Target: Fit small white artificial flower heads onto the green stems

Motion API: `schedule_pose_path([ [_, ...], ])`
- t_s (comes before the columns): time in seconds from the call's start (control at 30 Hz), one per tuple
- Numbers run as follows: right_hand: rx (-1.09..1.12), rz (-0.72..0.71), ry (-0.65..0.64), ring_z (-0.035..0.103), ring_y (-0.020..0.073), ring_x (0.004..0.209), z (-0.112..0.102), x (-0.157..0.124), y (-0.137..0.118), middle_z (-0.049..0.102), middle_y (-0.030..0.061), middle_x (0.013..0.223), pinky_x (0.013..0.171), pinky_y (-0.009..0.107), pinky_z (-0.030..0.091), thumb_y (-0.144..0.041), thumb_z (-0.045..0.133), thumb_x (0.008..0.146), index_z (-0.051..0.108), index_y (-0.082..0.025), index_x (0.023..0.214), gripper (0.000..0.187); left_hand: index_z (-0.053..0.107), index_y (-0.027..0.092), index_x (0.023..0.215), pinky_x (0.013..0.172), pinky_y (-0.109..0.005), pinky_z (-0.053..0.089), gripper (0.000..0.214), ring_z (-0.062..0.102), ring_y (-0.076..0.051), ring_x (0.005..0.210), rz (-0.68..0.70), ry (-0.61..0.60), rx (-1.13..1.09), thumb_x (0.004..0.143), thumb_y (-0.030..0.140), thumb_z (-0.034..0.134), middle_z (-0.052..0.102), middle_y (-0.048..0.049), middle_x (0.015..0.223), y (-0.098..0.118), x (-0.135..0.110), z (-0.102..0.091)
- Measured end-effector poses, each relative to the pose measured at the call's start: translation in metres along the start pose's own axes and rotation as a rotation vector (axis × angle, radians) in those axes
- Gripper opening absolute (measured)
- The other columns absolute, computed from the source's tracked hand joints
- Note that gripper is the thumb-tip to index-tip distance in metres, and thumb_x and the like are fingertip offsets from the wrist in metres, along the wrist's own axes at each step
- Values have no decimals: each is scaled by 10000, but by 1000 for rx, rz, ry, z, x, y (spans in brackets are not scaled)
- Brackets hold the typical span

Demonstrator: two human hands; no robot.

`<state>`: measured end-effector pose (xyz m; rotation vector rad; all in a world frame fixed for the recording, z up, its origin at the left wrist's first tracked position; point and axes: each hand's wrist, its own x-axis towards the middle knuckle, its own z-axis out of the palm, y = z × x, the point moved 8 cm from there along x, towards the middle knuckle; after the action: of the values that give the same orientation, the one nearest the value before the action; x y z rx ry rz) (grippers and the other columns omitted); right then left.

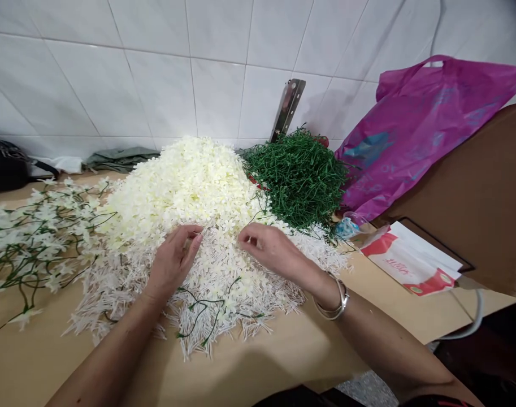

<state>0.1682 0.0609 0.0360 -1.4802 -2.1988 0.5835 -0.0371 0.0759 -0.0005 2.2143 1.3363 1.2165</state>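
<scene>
Our left hand and right hand on the heap of white flowers, both curled, green stems piled behind, pink bag at right

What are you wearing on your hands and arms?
No gloves, and the forearms are bare, with no sleeves over them. The right hand has thin, shiny silver bangles round its wrist. The left hand and its wrist wear nothing that shows.

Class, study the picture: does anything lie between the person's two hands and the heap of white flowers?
Nothing visible does. The left hand and the right hand both lie right on the heap of white flowers.
</scene>
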Motion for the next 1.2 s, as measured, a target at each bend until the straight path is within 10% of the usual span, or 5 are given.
schedule_pose_path([
  [0.23, -323, 249, 340, 651, 282, 927, -48, 42, 52, 640, 120, 1028, 843, 411, 435, -219, 711, 935, 703, -159, 892, 74, 650, 218, 1088, 834, -329, 570, 188, 736, -218, 924, 36, 13, 33, 1042, 337, 512, 758, -68, 1011, 7, 1, -2],
  [0.4, -368, 187, 390, 624, 288, 1002, -45, 36, 32, 646, 101, 1061, 821, 383, 375, -224, 703, 959, 680, -187, 870, 99, 657, 208, 1063, 883, -324, 576, 178, 736, -208, 960, 98, 36, 16, 1041, 297, 505, 764, -71, 1008, 17, 1, -8],
  [0.77, -470, -280, 272, 567, 227, 812, 38, -11, -57, 732, 63, 893, 783, 389, 347, -209, 395, 1111, 660, -221, 928, 322, 740, 197, 1082, 824, -299, 639, 169, 795, -187, 854, -45, 2, -261, 942, 289, 720, 824, -40, 961, 26, -3, -10],
  [1.2, 119, -83, 509, 650, 206, 896, 8, -5, -4, 708, 50, 926, 804, 367, 489, -122, 541, 990, 644, -230, 916, 167, 801, 224, 1070, 805, -292, 658, 177, 790, -178, 835, -90, -105, -328, 904, 280, 771, 836, -30, 957, 14, -1, -3],
])
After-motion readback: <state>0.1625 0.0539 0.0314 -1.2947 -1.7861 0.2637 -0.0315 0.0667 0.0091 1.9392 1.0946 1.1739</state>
